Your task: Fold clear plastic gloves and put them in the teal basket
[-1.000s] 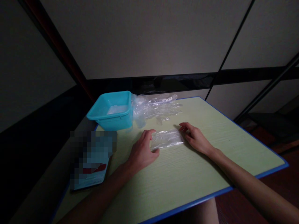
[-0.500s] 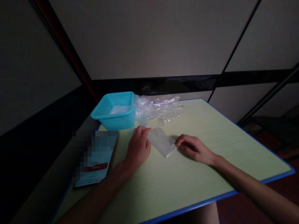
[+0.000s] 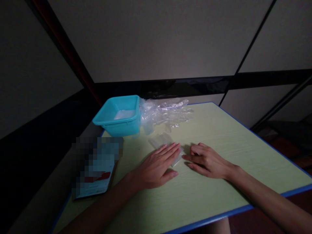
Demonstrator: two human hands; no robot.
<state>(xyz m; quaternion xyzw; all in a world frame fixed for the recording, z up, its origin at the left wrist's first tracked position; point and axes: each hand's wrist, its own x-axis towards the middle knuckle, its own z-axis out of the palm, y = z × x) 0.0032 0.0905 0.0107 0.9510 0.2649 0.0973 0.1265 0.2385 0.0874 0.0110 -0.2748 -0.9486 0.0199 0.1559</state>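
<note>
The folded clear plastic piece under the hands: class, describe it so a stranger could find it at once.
On the pale green table, look in front of the turquoise tub. The folded plastic piece lies flat under the left hand, unlike the crumpled plastic heap beside the tub.

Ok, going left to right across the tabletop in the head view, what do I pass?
Blurred flat packet → turquoise tub → heap of clear plastic gloves; nearer the front, left hand flat on a folded clear piece → right hand.
</note>
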